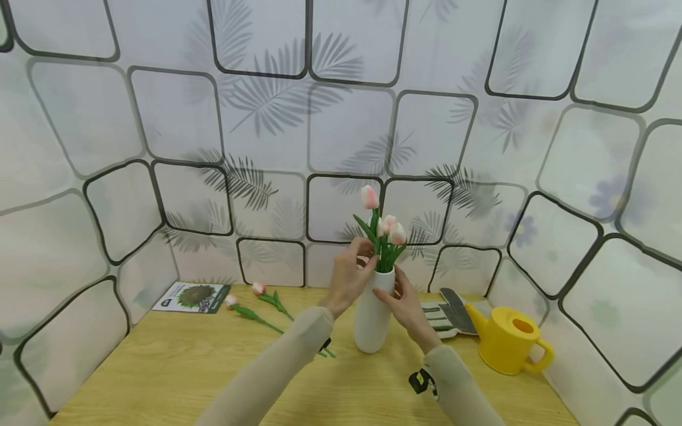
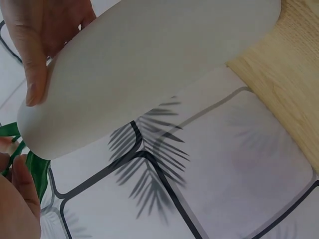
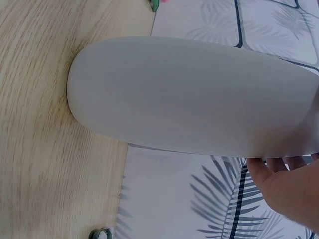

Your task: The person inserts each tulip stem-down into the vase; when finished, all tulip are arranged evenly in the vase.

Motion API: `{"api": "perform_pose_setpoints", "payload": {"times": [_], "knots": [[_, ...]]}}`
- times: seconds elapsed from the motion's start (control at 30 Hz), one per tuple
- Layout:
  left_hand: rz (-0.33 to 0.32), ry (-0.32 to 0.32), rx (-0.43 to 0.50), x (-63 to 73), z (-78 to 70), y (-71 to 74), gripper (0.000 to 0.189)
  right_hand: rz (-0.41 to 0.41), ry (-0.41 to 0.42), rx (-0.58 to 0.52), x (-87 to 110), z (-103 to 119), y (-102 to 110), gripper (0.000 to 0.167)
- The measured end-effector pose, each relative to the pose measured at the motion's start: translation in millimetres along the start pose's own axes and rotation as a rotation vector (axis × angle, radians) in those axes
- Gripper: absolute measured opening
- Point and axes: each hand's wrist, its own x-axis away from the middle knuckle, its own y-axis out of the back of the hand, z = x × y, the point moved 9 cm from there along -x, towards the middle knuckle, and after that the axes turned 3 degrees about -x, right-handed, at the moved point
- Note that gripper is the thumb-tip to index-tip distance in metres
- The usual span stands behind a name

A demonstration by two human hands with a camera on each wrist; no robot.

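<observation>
A white vase [image 1: 371,322] stands upright on the wooden table, with several pale pink tulips [image 1: 396,234] rising from its mouth. My left hand [image 1: 348,275] is at the rim, its thumb and fingers pinching the green stem of the tallest tulip [image 1: 370,197]. In the left wrist view, green leaves [image 2: 37,172] show beside those fingers. My right hand [image 1: 407,305] grips the upper part of the vase, thumb in front and fingers round the far side. The right wrist view shows its fingers [image 3: 259,169] against the vase wall; the stem ends inside are hidden.
Two more tulips [image 1: 259,289] lie on the table [image 1: 176,367] left of the vase, partly behind the left sleeve. A sunflower-printed packet [image 1: 194,297] lies at the back left. Right of the vase are striped gloves [image 1: 436,313], a dark trowel blade [image 1: 459,310] and a yellow watering can [image 1: 506,343].
</observation>
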Motion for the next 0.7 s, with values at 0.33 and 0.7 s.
{"api": "perform_pose_setpoints", "payload": {"times": [0.33,0.7], "knots": [[0.016,-0.075,-0.048,8.8,-6.0,-7.8,0.015,0.014,0.020,0.002,1.0,2,-1,0.084],[0.142,-0.077,-0.080,11.1,-11.0,-22.8,0.011,0.007,0.006,0.014,-0.1,1,0,0.080]]}}
